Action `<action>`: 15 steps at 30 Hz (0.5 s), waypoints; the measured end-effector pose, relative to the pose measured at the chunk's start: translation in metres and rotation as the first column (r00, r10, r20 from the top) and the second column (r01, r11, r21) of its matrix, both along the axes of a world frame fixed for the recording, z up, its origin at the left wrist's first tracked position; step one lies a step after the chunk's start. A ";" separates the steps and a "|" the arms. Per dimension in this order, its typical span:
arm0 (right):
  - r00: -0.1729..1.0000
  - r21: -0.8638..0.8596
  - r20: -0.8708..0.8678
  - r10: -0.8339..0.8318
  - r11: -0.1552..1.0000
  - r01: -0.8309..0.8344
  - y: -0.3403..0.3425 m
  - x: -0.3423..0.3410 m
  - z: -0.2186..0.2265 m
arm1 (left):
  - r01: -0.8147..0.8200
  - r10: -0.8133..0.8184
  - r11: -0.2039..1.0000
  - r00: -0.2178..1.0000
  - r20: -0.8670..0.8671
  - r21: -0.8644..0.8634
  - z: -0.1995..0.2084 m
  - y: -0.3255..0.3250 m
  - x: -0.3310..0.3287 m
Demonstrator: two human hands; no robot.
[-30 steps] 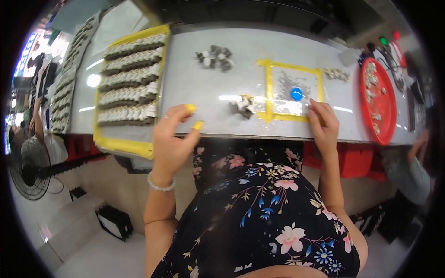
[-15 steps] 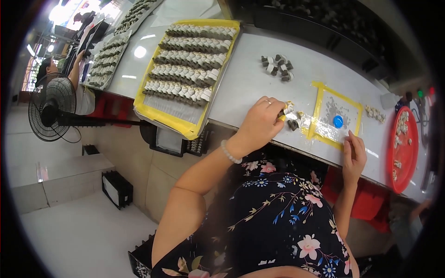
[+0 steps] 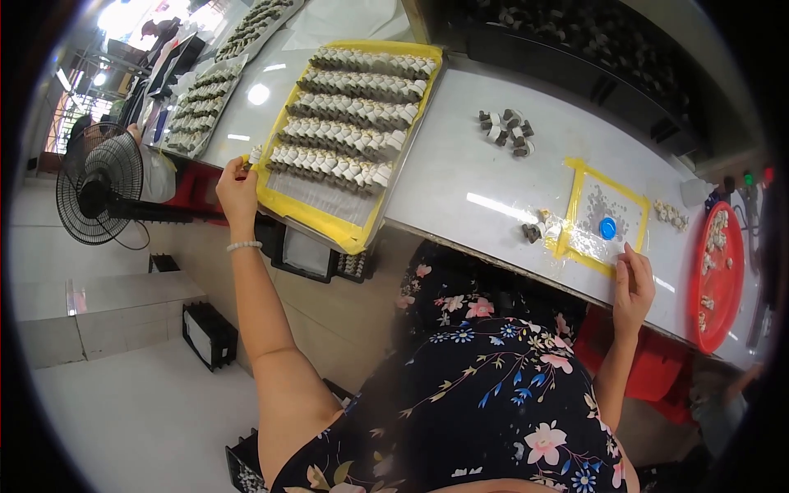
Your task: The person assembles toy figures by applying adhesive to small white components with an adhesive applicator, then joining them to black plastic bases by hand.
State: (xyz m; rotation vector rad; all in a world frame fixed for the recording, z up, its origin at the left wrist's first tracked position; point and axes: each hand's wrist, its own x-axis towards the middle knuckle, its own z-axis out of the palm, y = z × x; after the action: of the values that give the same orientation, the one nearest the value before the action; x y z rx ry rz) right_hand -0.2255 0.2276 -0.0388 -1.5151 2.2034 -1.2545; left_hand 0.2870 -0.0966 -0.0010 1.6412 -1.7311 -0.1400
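My left hand [image 3: 237,195] is raised at the left edge of a yellow-taped tray [image 3: 308,220], its fingertips closed on a small white-and-dark figurine-like piece [image 3: 256,154]. Rows of similar pieces [image 3: 349,131] fill most of that tray; a bare strip shows along its near side. My right hand [image 3: 634,289] rests at the table's front edge with its fingers loosely extended, by the lower right corner of a yellow-taped square [image 3: 589,251]. Inside the square are grey specks and a blue cap [image 3: 607,228]. One or two pieces [image 3: 532,232] lie just left of it.
A loose cluster of pieces [image 3: 506,131] sits farther back. Several pale pieces [image 3: 671,215] lie right of the square, before a red tray [image 3: 713,283] with more. Another filled tray [image 3: 204,107] is at far left, above a black fan [image 3: 99,185]. A dark bin [image 3: 575,70] stands behind.
My left hand has swung left from beside the taped square to the big tray's left edge, carrying a piece. Fewer pieces lie beside the square. My right hand has barely moved.
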 end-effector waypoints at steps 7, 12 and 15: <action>0.999 0.003 0.003 -0.033 0.999 0.033 0.002 0.003 -0.001 | -0.044 0.039 0.999 0.985 0.167 0.022 -0.009 -0.015 -0.007; 0.999 0.019 0.015 -0.037 0.999 0.037 -0.001 0.003 -0.001 | 0.018 -0.024 0.997 0.997 0.078 0.077 -0.008 -0.016 -0.006; 0.999 0.012 0.015 -0.038 0.999 0.038 -0.001 0.003 -0.001 | 0.011 -0.017 0.997 0.996 0.085 0.079 -0.007 -0.015 -0.008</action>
State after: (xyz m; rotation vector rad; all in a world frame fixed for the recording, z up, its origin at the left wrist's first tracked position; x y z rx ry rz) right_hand -0.2226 0.2261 -0.0394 -1.4612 2.2366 -1.2577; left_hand 0.2790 -0.1118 -0.0078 1.7148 -1.8223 -0.1485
